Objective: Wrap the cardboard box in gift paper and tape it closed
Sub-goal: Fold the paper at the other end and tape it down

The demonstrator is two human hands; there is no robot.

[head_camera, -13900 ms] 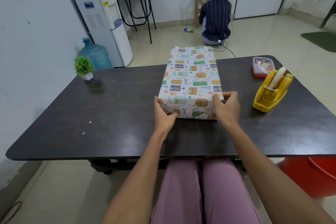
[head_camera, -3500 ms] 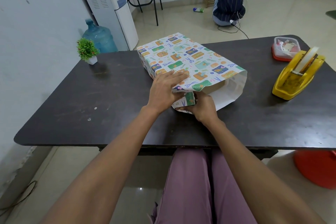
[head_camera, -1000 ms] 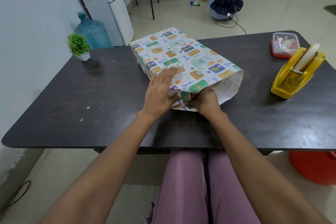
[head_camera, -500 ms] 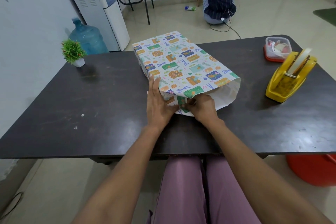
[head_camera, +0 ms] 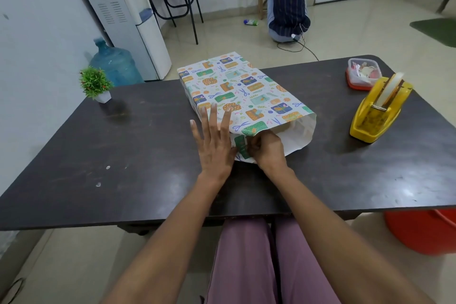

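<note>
**Folding the near end of the paper**

Our right hand (head_camera: 267, 149) pinches a paper (head_camera: 244, 91) flap at the box's near end; our left hand (head_camera: 214, 142) lies flat, fingers spread, against the near left corner. The box sits mid-counter (head_camera: 138, 155), angled, its near right end unfolded. Farther right stand a tape dispenser (head_camera: 377, 112) and a tub (head_camera: 361, 74).

Box in patterned gift paper (head_camera: 241, 91), angled on the table, near end flap open.
</note>
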